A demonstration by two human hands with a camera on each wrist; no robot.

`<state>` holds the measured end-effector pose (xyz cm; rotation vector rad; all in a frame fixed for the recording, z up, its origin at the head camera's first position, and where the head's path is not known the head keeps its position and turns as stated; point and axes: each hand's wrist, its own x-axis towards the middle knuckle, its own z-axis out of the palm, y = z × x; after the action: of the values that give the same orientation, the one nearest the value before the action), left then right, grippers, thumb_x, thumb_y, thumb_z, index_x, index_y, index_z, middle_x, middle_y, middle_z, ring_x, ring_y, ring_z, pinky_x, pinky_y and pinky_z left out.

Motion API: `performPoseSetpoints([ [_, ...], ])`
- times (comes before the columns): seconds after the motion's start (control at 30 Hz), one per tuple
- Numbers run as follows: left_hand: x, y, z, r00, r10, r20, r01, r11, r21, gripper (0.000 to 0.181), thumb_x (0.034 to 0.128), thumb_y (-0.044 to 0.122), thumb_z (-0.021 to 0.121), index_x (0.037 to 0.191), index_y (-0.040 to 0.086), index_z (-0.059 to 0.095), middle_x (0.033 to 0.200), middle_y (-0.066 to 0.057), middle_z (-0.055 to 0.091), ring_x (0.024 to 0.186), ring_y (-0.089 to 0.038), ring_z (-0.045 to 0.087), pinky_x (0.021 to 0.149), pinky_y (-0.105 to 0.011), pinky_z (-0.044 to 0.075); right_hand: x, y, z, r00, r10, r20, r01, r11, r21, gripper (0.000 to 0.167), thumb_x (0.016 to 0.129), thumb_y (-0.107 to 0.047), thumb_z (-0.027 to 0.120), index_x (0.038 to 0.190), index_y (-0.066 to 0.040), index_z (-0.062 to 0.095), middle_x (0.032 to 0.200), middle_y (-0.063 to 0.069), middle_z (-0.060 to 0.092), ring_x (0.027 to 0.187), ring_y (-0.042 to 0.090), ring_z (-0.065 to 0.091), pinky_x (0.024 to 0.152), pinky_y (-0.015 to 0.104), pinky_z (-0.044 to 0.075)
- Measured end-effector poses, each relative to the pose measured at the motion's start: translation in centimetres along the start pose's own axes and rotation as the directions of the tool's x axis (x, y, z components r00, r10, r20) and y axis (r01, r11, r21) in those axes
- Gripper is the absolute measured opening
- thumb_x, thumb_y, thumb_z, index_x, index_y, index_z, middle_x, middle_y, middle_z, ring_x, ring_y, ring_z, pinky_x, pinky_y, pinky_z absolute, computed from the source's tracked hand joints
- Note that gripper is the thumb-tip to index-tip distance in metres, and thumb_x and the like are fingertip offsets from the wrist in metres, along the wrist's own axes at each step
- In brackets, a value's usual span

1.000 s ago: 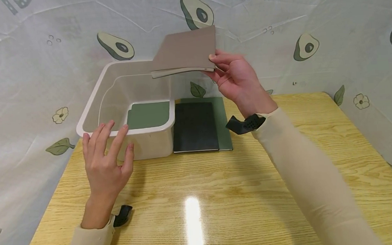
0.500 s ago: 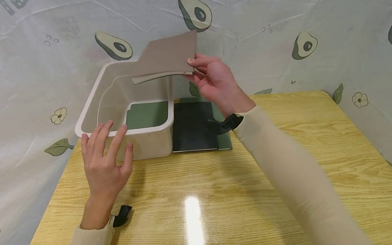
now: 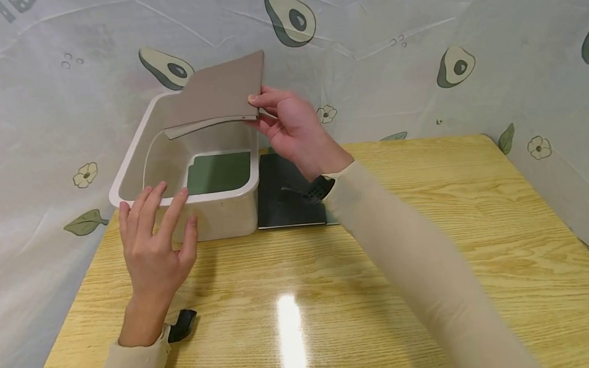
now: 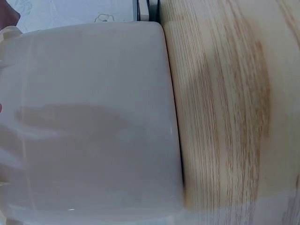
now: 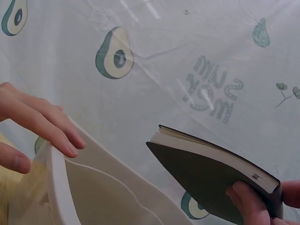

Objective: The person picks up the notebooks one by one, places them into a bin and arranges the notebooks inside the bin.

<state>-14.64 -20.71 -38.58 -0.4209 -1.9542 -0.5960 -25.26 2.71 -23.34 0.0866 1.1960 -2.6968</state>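
My right hand [image 3: 295, 127] pinches a brownish-mauve notebook [image 3: 218, 92] by its right edge, thumb on the upper cover. The notebook hangs tilted above the back of a beige plastic bin [image 3: 225, 214], its pages slightly bowed. In the right wrist view, the fingers hold the notebook [image 5: 197, 173] from below. My left hand [image 3: 156, 256] rests spread fingers on the bin's front rim, and these fingers [image 5: 47, 122] also show in the right wrist view. A flat green item [image 3: 219, 173], probably a notebook, lies on the bin's floor. The left wrist view shows mostly the bin's outer wall [image 4: 93, 117].
A black notebook [image 3: 285, 199] lies against the bin's right side, partly under my right wrist. A green notebook [image 3: 331, 218] peeks out beneath it. The wooden table [image 3: 384, 292] meets a hanging avocado-print cloth [image 3: 379, 75] behind.
My right hand has carried the brownish notebook left and slightly down, from right of the bin to over it. My left hand stays on the rim.
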Motion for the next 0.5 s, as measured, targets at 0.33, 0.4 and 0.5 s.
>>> performPoseSetpoints([
  [0.33,0.0,-0.1,0.0,1.0,-0.001,0.0,0.001,1.0,-0.001,0.041,0.0904,0.017,0.07,0.13,0.012,0.076,0.141,-0.021,0.068,0.137,-0.044,0.058,0.124,-0.07,0.027,0.3,1.3,1.6,0.999,0.039,-0.001,-0.039,0.999,-0.001,0.043,0.101,0.008,0.058,0.143,0.001,0.064,0.096,0.007,0.066,0.097,0.023,0.065,0.119,0.048,0.047],
  [0.4,0.0,-0.1,0.0,1.0,-0.001,-0.001,0.001,1.0,-0.001,0.041,0.0904,0.017,0.07,0.13,0.012,0.076,0.141,-0.021,0.068,0.137,-0.044,0.058,0.124,-0.07,0.027,0.3,1.5,1.9,0.999,0.042,0.008,-0.042,0.999,0.001,0.044,0.101,0.008,0.058,0.144,0.0,0.063,0.096,0.007,0.066,0.098,0.022,0.065,0.119,0.048,0.047],
  [0.5,0.0,-0.1,0.0,1.0,-0.001,-0.002,0.001,1.0,-0.001,0.041,0.0903,0.017,0.07,0.131,0.012,0.076,0.141,-0.022,0.068,0.137,-0.043,0.058,0.124,-0.069,0.027,0.2,1.7,2.2,0.999,0.044,0.006,-0.044,0.999,-0.009,0.042,0.1,0.008,0.06,0.141,0.0,0.066,0.096,0.007,0.067,0.097,0.022,0.066,0.117,0.049,0.048],
])
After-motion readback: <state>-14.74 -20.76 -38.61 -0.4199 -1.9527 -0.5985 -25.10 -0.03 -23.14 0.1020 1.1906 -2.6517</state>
